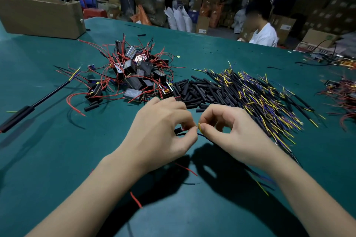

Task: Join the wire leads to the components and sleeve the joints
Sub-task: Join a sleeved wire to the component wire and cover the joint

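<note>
Your forearms reach in from the near edge of the table (250, 48), and both hands meet above its green cloth, just short of the middle. Your left hand (159, 134) has its fingers curled, thumb and forefinger pinching a wire end; a small black part (178, 130) with a touch of red shows under its fingers, though what it is stays unclear. Your right hand (229, 131) pinches a yellow lead (199, 127) between thumb and forefinger, its other fingers curled loosely. The two pinches almost touch. A thin blue lead (204, 136) runs from the meeting point under your right hand.

Beneath your wrists lie loose strands: a red wire (185, 168), another red scrap (135, 199) nearer you, and a yellow one (262, 188) to the right.

Just beyond your fingers lies a heap of short black sleeves (196, 90). To its right spreads a wide fan of black cables (265, 100) with yellow and blue leads. Left of the sleeves, toward the middle of the table, sits a pile of black box components (138, 71) tangled in red wires. A long black sleeved cable (38, 102) lies toward the left edge. A cardboard box (38, 17) stands at the far left corner, and a person in white (264, 34) sits at the far edge.
</note>
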